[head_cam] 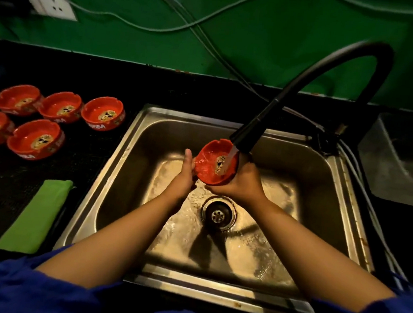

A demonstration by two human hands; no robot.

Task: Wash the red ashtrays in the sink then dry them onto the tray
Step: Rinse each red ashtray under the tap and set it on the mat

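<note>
One red ashtray [216, 163] is held tilted over the sink [129, 174], under the running stream from the black tap [306, 82]. Both grips are closed on it: the left hand [185, 173] holds its left rim and the right hand [242, 182] cups it from below. Five more ashtrays [36, 139] sit on the tabletop [3, 178] left of the sink, and I cannot tell whether they are washed. A green cloth [35, 216] lies near them. The pale container [400, 158] at right, likely the tray, shows no ashtray. Judgement: washing is under way, drying not begun.
</note>
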